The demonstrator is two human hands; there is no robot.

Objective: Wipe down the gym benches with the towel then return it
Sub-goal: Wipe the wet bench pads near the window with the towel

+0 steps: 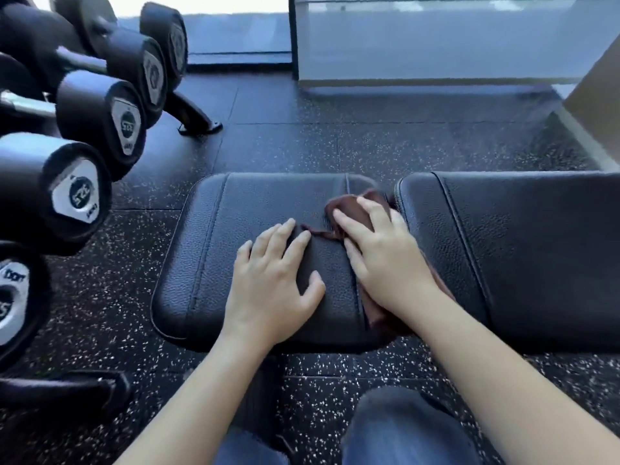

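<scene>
Towel (350,207) half hidden under flat right hand (385,260), left hand (271,283) splayed on bench (208,250)

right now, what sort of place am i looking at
Most likely a gym's free-weight area. A rack of black dumbbells stands on the left, a padded black bench lies in front with a brown towel pressed on it, and the floor is speckled rubber tiling.

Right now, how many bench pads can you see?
2. The middle pad lies under the left hand and the towel that the right hand presses. The right pad is beside it, cut off by the frame edge; more may be hidden.
</scene>
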